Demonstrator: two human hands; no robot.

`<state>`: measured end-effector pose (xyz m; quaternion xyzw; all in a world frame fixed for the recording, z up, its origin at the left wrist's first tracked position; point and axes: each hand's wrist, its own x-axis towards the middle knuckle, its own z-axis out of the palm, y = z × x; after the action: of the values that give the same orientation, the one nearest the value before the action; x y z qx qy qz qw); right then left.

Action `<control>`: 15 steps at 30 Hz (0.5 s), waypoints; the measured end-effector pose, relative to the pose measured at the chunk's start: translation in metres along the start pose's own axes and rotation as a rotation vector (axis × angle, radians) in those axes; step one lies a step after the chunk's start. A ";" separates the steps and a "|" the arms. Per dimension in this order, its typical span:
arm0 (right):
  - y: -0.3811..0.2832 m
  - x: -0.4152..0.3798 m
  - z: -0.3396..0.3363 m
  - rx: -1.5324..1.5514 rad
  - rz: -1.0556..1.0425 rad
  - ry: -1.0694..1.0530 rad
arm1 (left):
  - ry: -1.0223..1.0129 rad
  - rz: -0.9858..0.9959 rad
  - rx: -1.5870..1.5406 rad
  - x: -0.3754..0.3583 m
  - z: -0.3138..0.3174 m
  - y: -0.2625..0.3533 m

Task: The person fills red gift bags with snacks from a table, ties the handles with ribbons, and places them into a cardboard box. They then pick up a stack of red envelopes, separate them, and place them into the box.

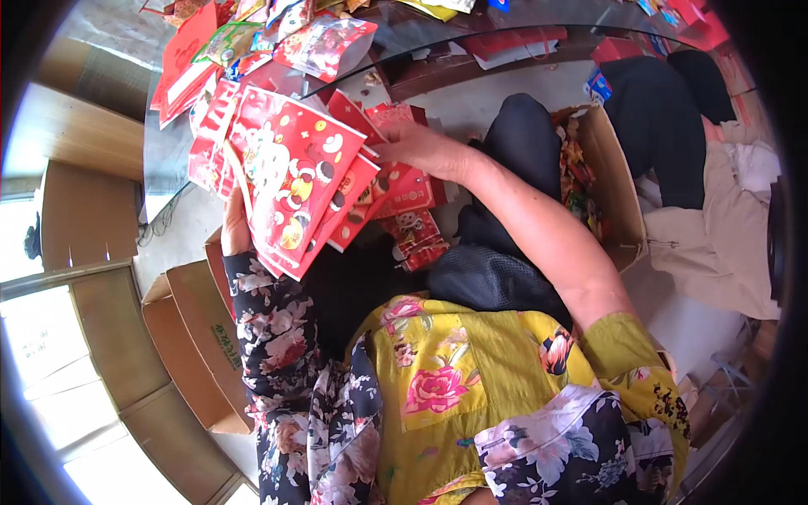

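A fanned bunch of red printed paper bags [299, 164] with cartoon and gold coin patterns is held over my lap. My left hand [236, 225] is closed on its lower left edge, fingers mostly hidden behind the bags. On the other side, my right hand [414, 150] grips the edge of the red bags at the upper right, its fingertips partly covered. More red packaging [414, 236] lies below my right hand, against my dark-clad legs.
A glass table [404, 42] in front bears snack packets [324, 49] and red envelopes [185, 63]. To the right stands a cardboard box [613, 189] of wrapped sweets [576, 172], near dark and beige clothing. Cardboard boxes [198, 337] stand at the left.
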<state>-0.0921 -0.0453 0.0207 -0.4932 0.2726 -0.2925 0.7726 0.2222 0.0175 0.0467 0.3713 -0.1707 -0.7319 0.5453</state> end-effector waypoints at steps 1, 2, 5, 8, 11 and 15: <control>-0.002 0.000 -0.006 0.036 -0.014 0.022 | -0.031 -0.014 -0.048 -0.002 0.006 -0.004; -0.004 -0.001 -0.012 0.016 0.048 0.107 | -0.002 -0.021 -0.059 -0.003 0.003 -0.005; -0.004 0.000 -0.030 -0.242 0.108 0.255 | 0.000 -0.055 -0.083 -0.007 -0.006 -0.007; -0.012 -0.006 -0.038 -0.736 0.066 0.401 | 0.043 0.025 0.058 -0.015 -0.010 -0.015; -0.013 -0.019 -0.038 -1.055 -0.041 0.493 | -0.001 0.054 0.259 -0.016 -0.020 -0.023; -0.014 -0.017 -0.043 -1.242 0.008 0.606 | -0.053 -0.005 0.459 0.000 -0.034 -0.052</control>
<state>-0.1369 -0.0636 0.0204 -0.7399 0.5953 -0.2040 0.2377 0.2120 0.0405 -0.0095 0.4666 -0.3460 -0.6848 0.4401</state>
